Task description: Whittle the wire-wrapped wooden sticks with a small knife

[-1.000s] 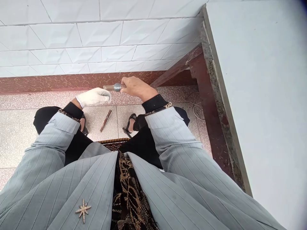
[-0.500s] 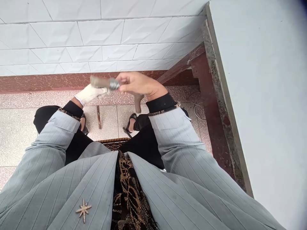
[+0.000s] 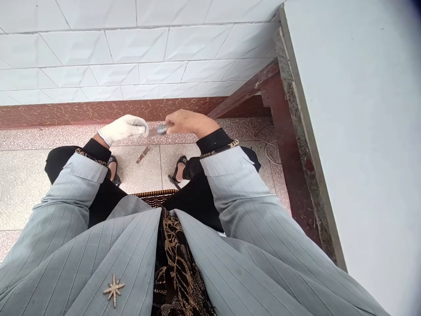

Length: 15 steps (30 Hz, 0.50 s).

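Note:
Between my two hands is a blurred brown stick (image 3: 152,131) with silvery wire (image 3: 161,129) wound in a coil round its right end. My left hand (image 3: 124,128), in a white knitted glove, has its fingers curled at the stick's left end. The bare right hand (image 3: 184,122) is closed at the coil, its fingertips partly hidden behind the knuckles. Lower down, a second short brown stick (image 3: 143,155) shows at a slant above the floor tiles; whether it hangs or lies there I cannot tell.
A white-topped table (image 3: 362,131) on dark red wooden legs (image 3: 286,145) stands close on my right. White wall tiles (image 3: 141,44) rise ahead over a red-brown skirting (image 3: 66,110). My knees and black shoes (image 3: 179,169) flank a woven seat edge (image 3: 154,197). A pale cable (image 3: 268,149) lies by the table leg.
The wire-wound stick has dropped lower, and my right hand has come down with it to close at the coil. The lower brown stick has tilted. A brown piece below my right hand no longer shows.

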Each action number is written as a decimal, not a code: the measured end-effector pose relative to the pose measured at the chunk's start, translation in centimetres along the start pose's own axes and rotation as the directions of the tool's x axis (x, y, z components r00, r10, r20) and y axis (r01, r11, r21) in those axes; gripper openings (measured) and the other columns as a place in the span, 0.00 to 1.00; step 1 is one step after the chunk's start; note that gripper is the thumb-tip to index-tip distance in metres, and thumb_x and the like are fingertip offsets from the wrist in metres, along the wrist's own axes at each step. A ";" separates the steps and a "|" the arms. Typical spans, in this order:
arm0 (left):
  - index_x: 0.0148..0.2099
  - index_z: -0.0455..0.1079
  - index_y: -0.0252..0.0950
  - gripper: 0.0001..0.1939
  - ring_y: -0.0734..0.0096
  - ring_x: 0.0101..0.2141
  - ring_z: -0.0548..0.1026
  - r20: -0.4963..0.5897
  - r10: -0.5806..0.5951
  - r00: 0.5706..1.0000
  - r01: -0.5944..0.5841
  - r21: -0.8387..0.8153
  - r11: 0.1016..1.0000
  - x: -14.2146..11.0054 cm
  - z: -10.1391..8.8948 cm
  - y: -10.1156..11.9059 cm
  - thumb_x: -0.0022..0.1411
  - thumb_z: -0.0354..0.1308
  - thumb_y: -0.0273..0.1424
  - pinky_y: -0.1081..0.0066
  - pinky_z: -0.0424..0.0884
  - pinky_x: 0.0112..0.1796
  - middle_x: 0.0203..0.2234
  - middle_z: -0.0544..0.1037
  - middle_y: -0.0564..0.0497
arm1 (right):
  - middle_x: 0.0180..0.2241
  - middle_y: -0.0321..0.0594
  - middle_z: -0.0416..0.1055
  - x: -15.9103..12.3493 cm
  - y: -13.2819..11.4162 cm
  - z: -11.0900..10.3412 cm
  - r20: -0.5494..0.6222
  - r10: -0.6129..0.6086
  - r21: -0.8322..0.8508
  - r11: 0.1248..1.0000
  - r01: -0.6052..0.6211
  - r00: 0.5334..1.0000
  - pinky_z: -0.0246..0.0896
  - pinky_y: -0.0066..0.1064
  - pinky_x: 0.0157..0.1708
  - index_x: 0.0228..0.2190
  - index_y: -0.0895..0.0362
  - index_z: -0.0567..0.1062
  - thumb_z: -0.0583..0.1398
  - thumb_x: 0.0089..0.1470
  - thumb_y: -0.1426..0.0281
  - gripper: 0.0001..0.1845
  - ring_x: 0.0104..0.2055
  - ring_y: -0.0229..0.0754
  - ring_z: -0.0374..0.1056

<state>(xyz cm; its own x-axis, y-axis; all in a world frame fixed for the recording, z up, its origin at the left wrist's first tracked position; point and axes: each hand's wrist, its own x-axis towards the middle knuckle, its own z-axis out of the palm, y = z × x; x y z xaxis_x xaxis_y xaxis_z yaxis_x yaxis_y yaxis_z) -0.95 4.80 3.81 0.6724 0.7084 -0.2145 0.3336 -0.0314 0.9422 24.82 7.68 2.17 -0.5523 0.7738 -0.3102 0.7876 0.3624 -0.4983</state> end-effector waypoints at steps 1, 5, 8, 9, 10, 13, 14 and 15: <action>0.33 0.76 0.33 0.07 0.79 0.20 0.64 -0.020 0.010 1.000 -0.010 0.008 1.000 0.0 -0.1 -0.1 0.61 0.65 0.32 0.75 0.59 0.24 0.19 0.70 0.53 | 0.33 0.41 0.76 -0.1 -0.4 0.0 0.144 -0.065 -0.004 0.998 0.067 0.987 0.60 0.37 0.38 0.34 0.55 0.80 0.69 0.49 0.68 0.08 0.39 0.47 0.70; 0.33 0.75 0.32 0.08 0.79 0.20 0.64 -0.046 0.032 0.998 -0.031 0.028 0.999 0.3 -0.3 -0.7 0.61 0.65 0.31 0.76 0.59 0.24 0.20 0.71 0.53 | 0.34 0.38 0.78 -1.0 -2.0 -0.3 0.424 -0.301 0.209 0.950 0.231 0.854 0.60 0.33 0.38 0.38 0.58 0.79 0.65 0.52 0.71 0.10 0.37 0.42 0.71; 0.34 0.74 0.31 0.08 0.79 0.20 0.64 -0.104 0.059 0.993 -0.062 -0.026 0.998 0.5 -0.1 -1.1 0.63 0.64 0.32 0.77 0.60 0.24 0.20 0.70 0.54 | 0.35 0.36 0.78 -1.8 -2.5 -1.0 0.188 -0.371 0.445 0.857 0.258 0.910 0.62 0.32 0.38 0.39 0.56 0.78 0.67 0.50 0.69 0.12 0.37 0.40 0.70; 0.35 0.74 0.31 0.08 0.79 0.20 0.64 -0.120 0.070 0.990 -0.078 -0.060 0.995 0.6 0.0 -1.3 0.64 0.63 0.32 0.76 0.60 0.24 0.19 0.69 0.54 | 0.36 0.36 0.78 -2.0 -2.5 -1.2 0.055 -0.342 0.539 0.801 0.261 0.938 0.63 0.32 0.38 0.39 0.55 0.78 0.68 0.50 0.68 0.12 0.36 0.39 0.70; 0.35 0.74 0.31 0.08 0.79 0.21 0.64 -0.126 0.077 0.989 -0.089 -0.090 0.992 0.6 0.1 -1.4 0.66 0.61 0.32 0.76 0.61 0.25 0.19 0.69 0.55 | 0.35 0.36 0.77 -2.2 -2.3 -1.5 -0.073 -0.289 0.635 0.724 0.268 0.955 0.64 0.32 0.37 0.38 0.54 0.77 0.69 0.50 0.66 0.12 0.35 0.39 0.69; 0.36 0.74 0.31 0.08 0.79 0.22 0.66 -0.078 0.045 0.996 -0.053 -0.104 0.993 0.9 0.7 -1.9 0.67 0.59 0.29 0.76 0.62 0.27 0.22 0.70 0.53 | 0.33 0.36 0.75 -2.2 -1.6 -2.0 -0.331 -0.082 0.827 0.455 0.330 0.940 0.66 0.34 0.33 0.34 0.49 0.75 0.69 0.51 0.61 0.10 0.31 0.40 0.66; 0.36 0.74 0.31 0.07 0.79 0.22 0.66 -0.046 0.020 0.999 -0.024 -0.087 0.996 0.9 0.9 -2.1 0.67 0.59 0.28 0.76 0.62 0.26 0.23 0.71 0.52 | 0.32 0.36 0.75 -2.1 -1.2 -2.1 -0.382 -0.022 0.845 0.396 0.359 0.924 0.67 0.34 0.32 0.32 0.48 0.74 0.69 0.51 0.60 0.10 0.30 0.40 0.66; 0.36 0.74 0.32 0.06 0.80 0.22 0.65 -0.012 -0.002 1.000 0.001 -0.066 0.998 0.9 1.0 -2.2 0.67 0.59 0.28 0.77 0.61 0.26 0.23 0.71 0.52 | 0.32 0.36 0.74 -1.9 -0.9 -2.2 -0.418 0.028 0.848 0.369 0.379 0.908 0.67 0.34 0.32 0.31 0.48 0.73 0.68 0.51 0.60 0.10 0.30 0.40 0.66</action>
<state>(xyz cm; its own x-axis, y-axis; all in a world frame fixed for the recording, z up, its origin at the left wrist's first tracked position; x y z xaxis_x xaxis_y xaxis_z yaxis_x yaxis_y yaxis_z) -0.41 4.82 1.27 0.6637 0.7169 -0.2133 0.2904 0.0159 0.9568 25.77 7.00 5.02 -0.3650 0.9300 0.0429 -0.1504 -0.0134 -0.9885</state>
